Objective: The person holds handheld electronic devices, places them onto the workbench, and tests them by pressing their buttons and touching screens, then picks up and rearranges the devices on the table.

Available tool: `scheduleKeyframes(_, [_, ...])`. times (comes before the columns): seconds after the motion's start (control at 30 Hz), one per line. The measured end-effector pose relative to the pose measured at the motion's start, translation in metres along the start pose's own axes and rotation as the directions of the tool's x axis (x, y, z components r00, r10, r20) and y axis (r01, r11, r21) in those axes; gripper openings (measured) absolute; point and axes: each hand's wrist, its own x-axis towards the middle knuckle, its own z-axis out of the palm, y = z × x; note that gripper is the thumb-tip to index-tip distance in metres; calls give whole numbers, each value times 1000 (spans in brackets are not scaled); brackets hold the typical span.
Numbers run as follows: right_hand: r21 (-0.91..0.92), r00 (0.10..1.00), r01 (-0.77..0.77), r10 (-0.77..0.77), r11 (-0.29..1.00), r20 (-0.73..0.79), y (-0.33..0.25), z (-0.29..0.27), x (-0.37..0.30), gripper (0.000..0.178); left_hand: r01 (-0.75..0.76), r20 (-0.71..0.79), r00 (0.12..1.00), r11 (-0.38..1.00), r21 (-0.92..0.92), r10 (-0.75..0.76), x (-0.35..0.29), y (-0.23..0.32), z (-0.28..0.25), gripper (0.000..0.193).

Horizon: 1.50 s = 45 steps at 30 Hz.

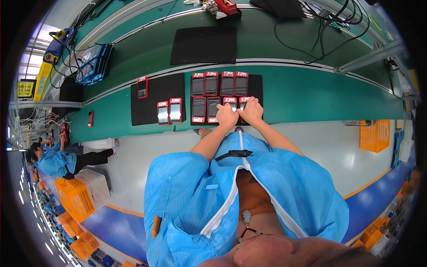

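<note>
My left hand (227,116) lies over the lower part of a red-framed handheld device (230,101) in the near row. Its fingers are bent together, hiding whatever is between them. Close beside it, my right hand (251,111) is curled over the rightmost device (243,102) of that row, covering its lower right side. The thumbs nearly meet between the two devices. Two more devices lie left of my hands, one with a dark screen (199,107). Behind is a far row of several similar devices (211,84), all on a black mat (255,84).
Another black mat (153,104) at left carries three devices, two with bright screens (175,110). A small red item (90,119) lies farther left. A dark pad (203,45) rests on the raised shelf, with cables (318,53) at right. A co-worker (55,159) is at far left.
</note>
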Motion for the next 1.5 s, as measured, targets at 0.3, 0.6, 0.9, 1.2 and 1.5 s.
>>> scheduleKeyframes(0.3, [67, 1000, -21, 22, 998, -10, 3, -5, -4, 71, -9, -16, 1000, 1000, 14, 10, -3, 3, 0, 41])
scheduleKeyframes(0.6, [73, 1000, -6, 6, 997, -9, 4, 0, -5, 72, 1, -21, 1000, 1000, -12, -1, -7, 1, 0, 41])
scheduleKeyframes(0.9, [47, 1000, 2, -1, 999, -25, 0, 2, 2, 73, -18, -35, 999, 1000, -12, 18, 2, -6, 4, 46])
scheduleKeyframes(1.2, [58, 1000, -8, 8, 998, 1, 0, -2, -2, 70, -34, -52, 998, 999, -1, 34, -4, -7, 4, 47])
scheduleKeyframes(1.5, [59, 1000, -26, 27, 998, -6, -2, -2, -5, 72, -282, -231, 943, 942, -182, 238, 17, -56, -31, 35])
